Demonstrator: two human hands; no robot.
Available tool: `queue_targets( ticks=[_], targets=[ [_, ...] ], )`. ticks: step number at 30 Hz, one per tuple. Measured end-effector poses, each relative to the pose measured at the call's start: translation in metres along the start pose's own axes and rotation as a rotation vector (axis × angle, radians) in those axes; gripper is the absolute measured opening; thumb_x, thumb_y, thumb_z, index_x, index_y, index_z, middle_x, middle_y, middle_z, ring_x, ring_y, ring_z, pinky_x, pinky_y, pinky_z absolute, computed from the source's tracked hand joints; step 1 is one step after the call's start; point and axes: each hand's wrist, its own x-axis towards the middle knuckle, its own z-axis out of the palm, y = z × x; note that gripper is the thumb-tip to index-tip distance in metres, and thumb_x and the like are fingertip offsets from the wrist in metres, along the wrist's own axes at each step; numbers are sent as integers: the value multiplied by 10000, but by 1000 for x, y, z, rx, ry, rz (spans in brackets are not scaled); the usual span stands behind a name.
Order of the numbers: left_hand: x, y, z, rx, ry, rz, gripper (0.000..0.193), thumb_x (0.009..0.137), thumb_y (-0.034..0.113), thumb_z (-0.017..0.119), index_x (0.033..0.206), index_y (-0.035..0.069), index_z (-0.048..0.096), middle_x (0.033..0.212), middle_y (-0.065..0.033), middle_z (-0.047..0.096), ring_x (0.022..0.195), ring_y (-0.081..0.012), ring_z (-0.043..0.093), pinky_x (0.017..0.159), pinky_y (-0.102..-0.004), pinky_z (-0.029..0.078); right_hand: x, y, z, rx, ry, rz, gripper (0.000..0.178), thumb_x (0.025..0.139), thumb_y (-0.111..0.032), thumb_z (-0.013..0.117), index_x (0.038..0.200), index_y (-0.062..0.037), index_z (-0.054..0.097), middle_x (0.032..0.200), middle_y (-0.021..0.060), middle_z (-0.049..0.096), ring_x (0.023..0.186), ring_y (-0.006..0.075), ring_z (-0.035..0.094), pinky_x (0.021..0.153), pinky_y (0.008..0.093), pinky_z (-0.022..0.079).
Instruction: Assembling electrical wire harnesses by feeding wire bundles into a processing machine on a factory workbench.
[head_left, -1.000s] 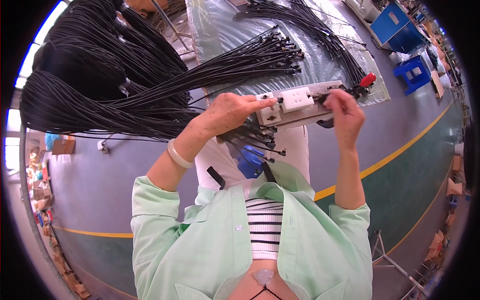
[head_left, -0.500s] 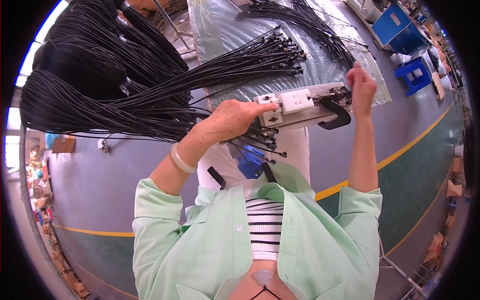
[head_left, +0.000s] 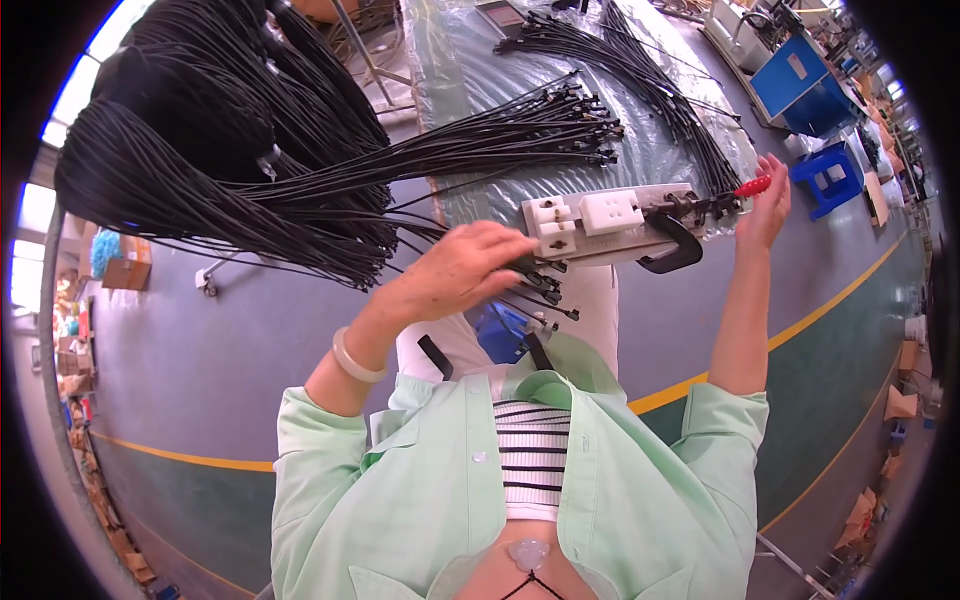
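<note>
Drawing left hand (head_left: 450, 268), loosely spread, off white blocks (head_left: 612, 213) — now uncovered. Meeting red handle (head_left: 753, 187), two o'clock, with right hand (head_left: 764, 208) — cannot tell if gripping.

Right hand (head_left: 763, 218) at red handle (head_left: 752, 187), left hand (head_left: 458, 268) drawn back

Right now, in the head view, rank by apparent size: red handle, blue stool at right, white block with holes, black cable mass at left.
1. Black cable mass
2. Blue stool
3. White block
4. Red handle
</note>
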Motion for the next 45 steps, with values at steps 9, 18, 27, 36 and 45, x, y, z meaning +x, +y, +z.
queue_targets(
  ticks=[9,18,27,36,45],
  targets=[
    [-65,-16,13,512,383,-243,324,786,81,626,1106,53,585,1024,-90,597,901,-279,570,778,-368,429,-67,6,-22,-97,63,-270,240,944,-121,484,1131,20,537,1168,105,559,1118,188,496,997,316,357],
    [28,-62,-27,828,507,-179,425,737,84,667,1135,21,531,1110,-108,537,1048,-255,510,854,-379,447,-93,2,9,-29,-54,-263,169,918,-17,481,1057,19,569,1171,134,575,1105,193,520,998,308,373],
    [55,-73,-42,757,113,-436,291,715,148,624,970,13,588,904,-150,584,896,-291,564,790,-397,473,-102,5,6,-38,-127,-258,142,917,-30,495,1017,-9,594,1135,97,596,961,150,558,861,264,425],
    [65,-54,-135,-633,-86,-403,265,926,313,543,910,56,604,577,89,381,468,-18,288,405,-188,201,-125,-15,30,120,-440,-21,127,917,-41,502,1000,-25,597,933,73,632,792,110,573,713,217,445],
    [27,-29,-72,-579,-115,-452,158,934,233,513,896,88,562,582,57,458,477,-26,388,421,-201,283,-191,-38,105,846,-667,966,387,904,-292,567,1209,-71,478,1050,143,618,988,245,603,840,379,493]
  ],
)
